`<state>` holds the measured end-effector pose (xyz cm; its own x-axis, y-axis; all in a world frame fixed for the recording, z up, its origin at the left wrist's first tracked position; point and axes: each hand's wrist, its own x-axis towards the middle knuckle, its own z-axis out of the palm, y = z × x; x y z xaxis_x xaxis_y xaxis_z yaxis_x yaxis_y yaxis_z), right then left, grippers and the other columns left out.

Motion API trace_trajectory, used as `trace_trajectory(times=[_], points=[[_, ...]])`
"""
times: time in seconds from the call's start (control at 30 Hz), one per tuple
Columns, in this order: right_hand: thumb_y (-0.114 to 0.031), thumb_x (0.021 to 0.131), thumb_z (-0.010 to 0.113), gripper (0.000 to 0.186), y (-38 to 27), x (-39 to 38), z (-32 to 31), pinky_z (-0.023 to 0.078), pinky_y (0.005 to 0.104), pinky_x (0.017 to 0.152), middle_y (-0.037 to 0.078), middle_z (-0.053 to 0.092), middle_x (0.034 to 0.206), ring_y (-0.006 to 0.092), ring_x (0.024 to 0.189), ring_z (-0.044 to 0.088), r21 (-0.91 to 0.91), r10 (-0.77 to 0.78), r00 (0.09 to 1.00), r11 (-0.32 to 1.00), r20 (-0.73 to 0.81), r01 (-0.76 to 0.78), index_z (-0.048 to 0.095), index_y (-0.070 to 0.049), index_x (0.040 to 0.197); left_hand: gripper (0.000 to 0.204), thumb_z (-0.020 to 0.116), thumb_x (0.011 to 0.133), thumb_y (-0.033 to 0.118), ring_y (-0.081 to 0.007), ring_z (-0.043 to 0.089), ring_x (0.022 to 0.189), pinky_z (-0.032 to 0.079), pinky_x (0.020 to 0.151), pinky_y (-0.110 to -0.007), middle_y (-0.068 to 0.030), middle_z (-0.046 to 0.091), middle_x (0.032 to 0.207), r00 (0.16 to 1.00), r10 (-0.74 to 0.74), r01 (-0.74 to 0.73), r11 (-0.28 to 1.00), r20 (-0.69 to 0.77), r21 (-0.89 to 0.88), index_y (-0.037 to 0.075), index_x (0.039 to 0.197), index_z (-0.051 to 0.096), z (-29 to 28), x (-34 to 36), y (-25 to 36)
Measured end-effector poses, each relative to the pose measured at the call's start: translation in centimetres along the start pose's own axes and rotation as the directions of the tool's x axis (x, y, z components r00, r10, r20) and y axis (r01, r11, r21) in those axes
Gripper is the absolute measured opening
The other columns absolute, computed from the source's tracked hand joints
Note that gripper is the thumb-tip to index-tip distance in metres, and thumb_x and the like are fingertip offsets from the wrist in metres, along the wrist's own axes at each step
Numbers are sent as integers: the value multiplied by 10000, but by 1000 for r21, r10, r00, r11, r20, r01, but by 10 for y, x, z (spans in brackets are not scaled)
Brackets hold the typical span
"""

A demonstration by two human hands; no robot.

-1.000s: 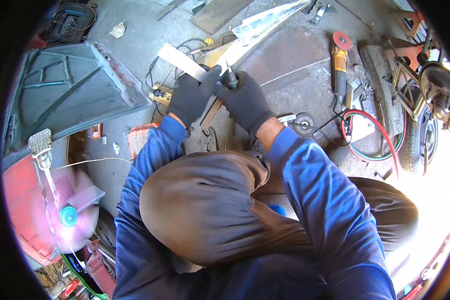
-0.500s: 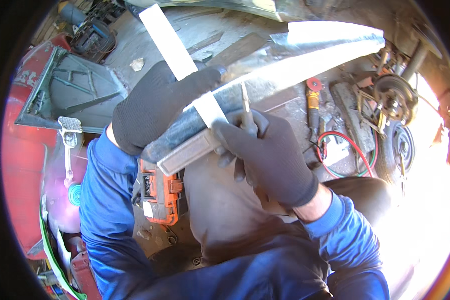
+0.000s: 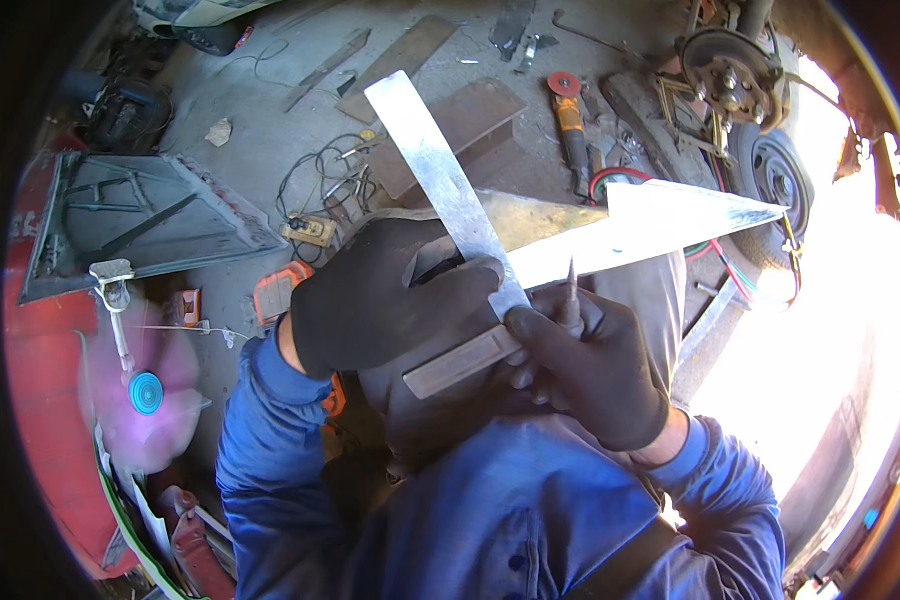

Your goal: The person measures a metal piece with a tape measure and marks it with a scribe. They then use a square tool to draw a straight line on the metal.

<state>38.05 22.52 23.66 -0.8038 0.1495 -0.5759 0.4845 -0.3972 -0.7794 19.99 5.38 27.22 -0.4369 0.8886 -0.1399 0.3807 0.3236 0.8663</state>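
My gloved left hand (image 3: 390, 295) grips a try square, its thumb pressed on the pale flat blade (image 3: 435, 180), over a long, pointed, bent sheet-metal piece (image 3: 680, 215). The square's dark stock (image 3: 455, 365) juts down-left below the blade. My gloved right hand (image 3: 605, 370) holds a slim pointed scriber (image 3: 570, 280) upright, its thumb against the foot of the square's blade. The metal piece lies across my lap, partly hidden by my left hand.
Angle grinder (image 3: 570, 130), cords (image 3: 325, 170), power strip (image 3: 305, 230), steel offcuts (image 3: 400, 60) and orange toolbox (image 3: 280, 285) lie around. A panel (image 3: 140, 220) and spinning fan (image 3: 145, 395) are left; brake hub (image 3: 730, 75), wheel (image 3: 775, 170) and hoses (image 3: 735, 270) right.
The metal piece, square and both hands came up toward my body in the last second. Since half a second ago they sit slightly further right, with the piece's tip lower in view.
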Motion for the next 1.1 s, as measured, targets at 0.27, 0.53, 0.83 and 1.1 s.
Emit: trace_trajectory(times=[0.27, 0.53, 0.83, 1.1], points=[[-283, 1074, 744, 266, 33, 28, -15, 516, 245, 598, 18, 743, 824, 64, 682, 666, 40, -198, 980, 979, -21, 199, 770, -20, 1046, 374, 794, 999, 302, -258, 778, 1002, 579, 912, -395, -156, 806, 1117, 979, -185, 170, 974, 85, 150, -1, 1217, 775, 23, 26, -15], [-271, 1058, 756, 276, 21, 27, -19, 538, 283, 635, 26, 732, 789, 75, 692, 668, 76, -130, 992, 989, -2, 130, 773, 4, 1029, 900, 906, 870, 323, -309, 699, 1171, 545, 968, -421, -215, 694, 1335, 959, 112, 59, 821, -262, 567, -3, 1605, 502, 55, -19, 26], [-255, 1032, 765, 265, 9, 26, -37, 548, 337, 713, 89, 764, 847, 158, 775, 715, -250, -368, 925, 908, -96, 336, 787, 9, 1049, 708, 784, 904, 200, -342, 608, 986, 506, 879, -480, -130, 590, 1082, 953, 253, -21, 599, -165, 800, 162, 1588, 607, 65, -14, -16], [-158, 957, 823, 297, -57, 49, -89, 600, 417, 870, 157, 766, 1203, 372, 1001, 756, -833, -851, 432, -11, 299, 554, 779, -69, 1237, 800, 828, 821, 13, -349, 664, 958, 549, 845, -468, -143, 637, 1050, 940, 314, -132, 689, -129, 713, 119, 1580, 596, 34, 2, -22]])
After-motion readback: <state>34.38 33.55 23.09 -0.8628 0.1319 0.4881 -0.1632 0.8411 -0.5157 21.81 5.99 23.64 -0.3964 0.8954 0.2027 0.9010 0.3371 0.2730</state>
